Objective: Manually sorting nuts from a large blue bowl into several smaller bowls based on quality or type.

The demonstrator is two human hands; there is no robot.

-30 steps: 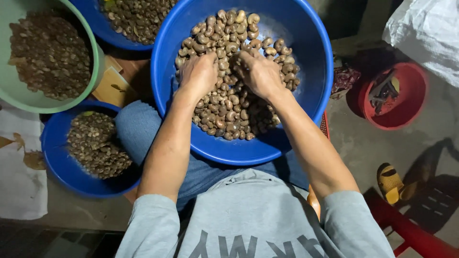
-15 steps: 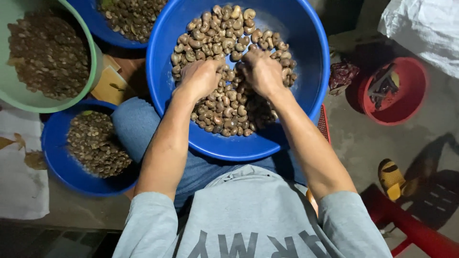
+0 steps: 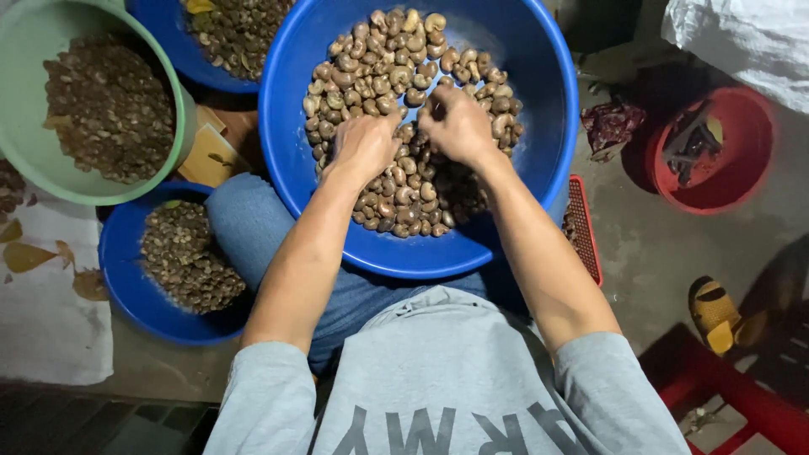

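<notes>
We see a big blue bowl (image 3: 548, 126) resting on the person's lap. It holds a heap of brown curved nuts (image 3: 396, 76) that look like cashews in their shells. Both hands are down in the heap, close together near the middle of the bowl. The left hand (image 3: 364, 145) lies palm down on the nuts with its fingers curled in. The right hand (image 3: 458, 126) is just beside it, fingers bent and pinched together on the nuts. We cannot tell if either hand has a nut held inside it, because the fingers hide that part.

To the left of the big bowl sits a green bowl (image 3: 181, 118). It is full of small dark brown bits (image 3: 105, 105). Below it, by the person's knee, is a smaller blue bowl (image 3: 118, 278) with more dark pieces (image 3: 185, 261) in it. At the top, another blue bowl (image 3: 168, 25) shows only partly, and it holds dark bits too.

On the right, on the floor, stands a red bowl (image 3: 750, 168) with some dark tools or scraps in it. A red slotted basket (image 3: 584, 227) peeks out from behind the right arm. A yellow sandal (image 3: 715, 313) lies on the floor near a red stool (image 3: 725, 388).
</notes>
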